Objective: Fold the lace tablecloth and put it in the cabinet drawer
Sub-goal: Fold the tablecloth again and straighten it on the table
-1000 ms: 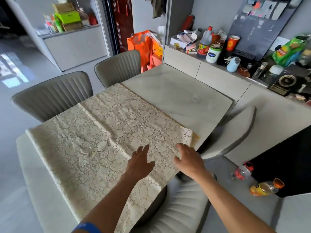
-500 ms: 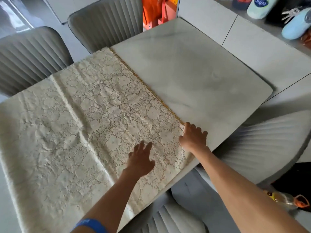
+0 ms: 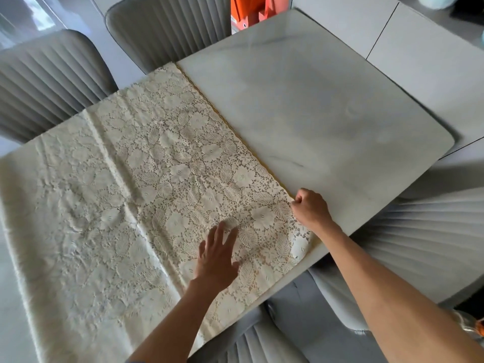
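A cream lace tablecloth [image 3: 146,184] with a flower pattern lies flat over the left half of a grey marble table [image 3: 327,106]. It shows fold creases, and its gold-trimmed right edge runs diagonally across the tabletop. My left hand [image 3: 217,258] rests flat on the lace near the table's front edge, fingers spread. My right hand [image 3: 310,208] is closed into a pinch on the cloth's right edge close to its near corner. No cabinet drawer is in view.
Two grey ribbed chairs [image 3: 167,24] stand along the far left side of the table, and more ribbed chairs [image 3: 429,231] are tucked in at the right and front. An orange bag [image 3: 251,9] sits on the floor behind. A pale counter [image 3: 419,48] runs at upper right.
My right hand has gone from lying open at the cloth's right edge to curling shut on it. The camera has moved closer over the table. My left hand stays flat on the lace.
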{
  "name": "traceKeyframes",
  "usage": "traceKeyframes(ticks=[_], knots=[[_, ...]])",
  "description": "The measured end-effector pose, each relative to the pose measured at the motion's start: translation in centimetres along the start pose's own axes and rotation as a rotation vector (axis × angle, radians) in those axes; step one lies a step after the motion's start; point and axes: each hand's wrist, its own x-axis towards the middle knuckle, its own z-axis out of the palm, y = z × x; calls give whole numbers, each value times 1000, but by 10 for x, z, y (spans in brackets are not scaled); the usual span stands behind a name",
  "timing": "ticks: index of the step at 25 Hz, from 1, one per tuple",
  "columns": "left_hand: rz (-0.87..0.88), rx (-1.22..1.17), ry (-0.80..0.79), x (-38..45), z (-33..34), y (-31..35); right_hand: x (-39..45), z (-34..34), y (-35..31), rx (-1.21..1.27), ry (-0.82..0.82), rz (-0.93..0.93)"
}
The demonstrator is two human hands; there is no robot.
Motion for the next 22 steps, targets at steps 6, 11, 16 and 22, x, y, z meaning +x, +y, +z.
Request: traceKeyframes(ticks=[6, 11, 16, 22], knots=[[28, -23, 12, -1, 5, -7, 4, -4, 5, -34, 10, -45], [37, -43, 8, -1, 9, -8, -5, -15, 24, -58, -160, 41], [39, -63, 30, -1, 10, -9, -35, -23, 33, -498, 111, -100], [-112, -19, -44, -44, 9, -54, -99, 29, 2, -731, -5, -228]])
